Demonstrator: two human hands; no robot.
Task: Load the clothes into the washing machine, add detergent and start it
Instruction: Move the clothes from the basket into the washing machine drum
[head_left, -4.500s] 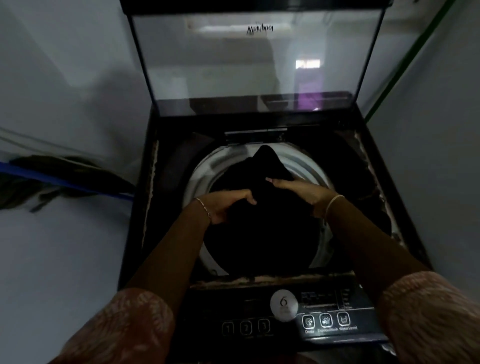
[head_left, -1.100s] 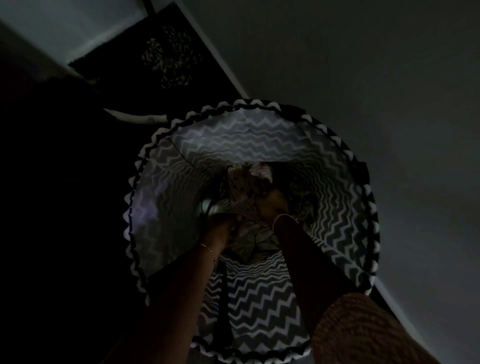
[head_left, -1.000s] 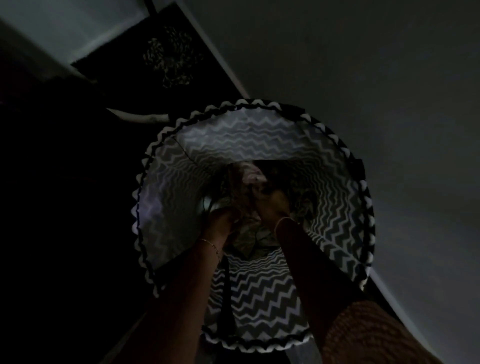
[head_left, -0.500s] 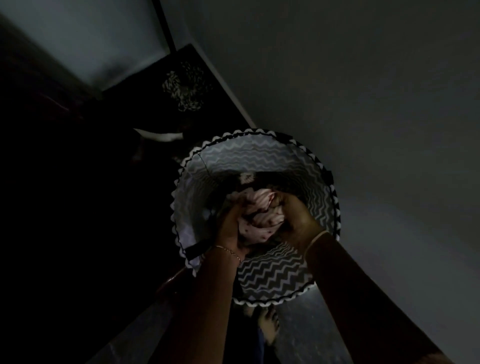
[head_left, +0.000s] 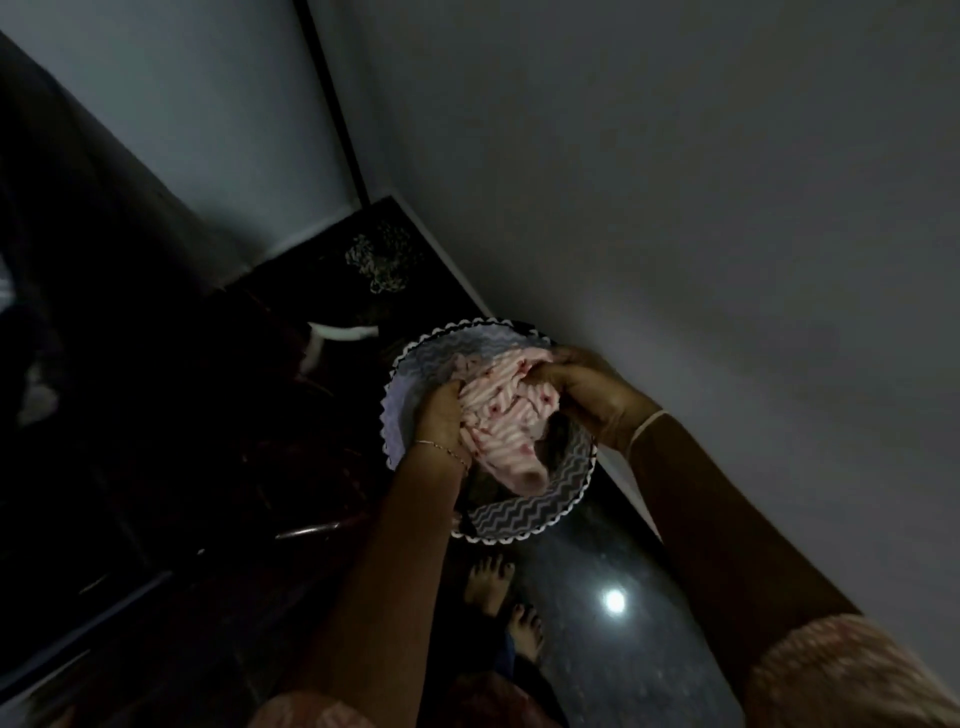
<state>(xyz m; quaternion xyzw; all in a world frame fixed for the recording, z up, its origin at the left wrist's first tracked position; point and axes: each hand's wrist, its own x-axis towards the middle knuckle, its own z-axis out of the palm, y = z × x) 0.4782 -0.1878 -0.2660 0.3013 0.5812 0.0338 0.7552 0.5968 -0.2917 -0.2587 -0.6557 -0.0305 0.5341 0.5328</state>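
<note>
Holding: left hand (head_left: 441, 415) and right hand (head_left: 587, 389) each clutch the pink garment (head_left: 498, 415) over the basket (head_left: 519, 535).
Handling: likely soft, light, floppy.
Grip: gather the hanging tail.

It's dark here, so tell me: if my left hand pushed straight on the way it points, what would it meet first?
Your left hand meets the pink cloth it grips, above the basket. Beyond that, probably the right hand, though depth is unclear here.

the pink cloth (head_left: 498, 421) hides the laundry basket's (head_left: 524, 517) inside; everything leftward is too dark.
</note>
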